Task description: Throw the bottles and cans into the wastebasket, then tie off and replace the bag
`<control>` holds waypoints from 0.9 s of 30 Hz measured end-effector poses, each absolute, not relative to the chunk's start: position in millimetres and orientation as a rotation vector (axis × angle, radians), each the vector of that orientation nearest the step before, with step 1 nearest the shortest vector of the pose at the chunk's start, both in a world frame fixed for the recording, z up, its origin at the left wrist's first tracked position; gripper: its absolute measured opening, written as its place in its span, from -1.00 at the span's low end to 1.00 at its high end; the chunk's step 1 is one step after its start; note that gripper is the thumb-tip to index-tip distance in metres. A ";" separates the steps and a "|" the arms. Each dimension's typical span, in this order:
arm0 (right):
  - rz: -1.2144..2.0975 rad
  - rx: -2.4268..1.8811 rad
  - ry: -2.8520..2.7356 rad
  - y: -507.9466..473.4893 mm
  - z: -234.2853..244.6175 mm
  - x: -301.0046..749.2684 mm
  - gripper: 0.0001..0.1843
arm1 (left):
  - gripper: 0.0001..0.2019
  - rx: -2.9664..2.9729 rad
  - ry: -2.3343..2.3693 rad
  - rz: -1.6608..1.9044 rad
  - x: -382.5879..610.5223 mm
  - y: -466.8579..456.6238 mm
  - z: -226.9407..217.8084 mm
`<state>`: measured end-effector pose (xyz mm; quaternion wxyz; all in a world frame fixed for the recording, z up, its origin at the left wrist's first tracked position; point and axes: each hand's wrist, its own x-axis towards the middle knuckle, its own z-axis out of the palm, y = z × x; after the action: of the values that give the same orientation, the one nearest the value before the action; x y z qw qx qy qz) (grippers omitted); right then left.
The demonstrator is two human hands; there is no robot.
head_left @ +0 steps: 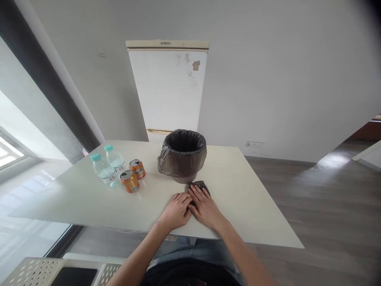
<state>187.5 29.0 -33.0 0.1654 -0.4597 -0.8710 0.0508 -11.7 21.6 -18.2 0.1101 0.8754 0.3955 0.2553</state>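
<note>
A crumpled dark plastic bag [205,185] lies on the white table [238,198], just in front of a bin. My right hand [205,206] presses down on it with the fingers stretched out flat. Beside it, my left hand [177,209] has its fingers curled together at the bag's near left edge, partly under my right thumb. The bin [184,179] stands upright, lined with a dark translucent bin bag [181,161] folded over its rim. Much of the crumpled bag is hidden beneath my hands.
To the left stand two clear bottles with teal caps [104,172] [114,159] and two orange drink cans [129,182] [137,170]. Behind the table is a white fridge [169,87]. A perforated plastic rack [32,272] sits low at the left, below the table's front edge.
</note>
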 end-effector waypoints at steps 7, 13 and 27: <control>0.145 -1.258 -2.455 26.5 -27.8 187.2 -0.31 | -0.64 2.570 1.166 0.726 -11.8 22.0 -17.0; 0.033 -1.318 -2.232 33.3 -13.3 192.0 -0.47 | -0.69 2.587 1.162 0.727 -11.8 21.3 -16.0; 0.095 -1.472 -2.449 49.8 -35.4 188.0 -0.40 | -0.64 2.583 1.214 0.785 -13.0 19.4 -14.1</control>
<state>188.0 49.8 -35.4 0.1411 -0.5097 -0.8481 0.0329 -13.0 19.4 -14.1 0.0905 0.8690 0.4084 0.2641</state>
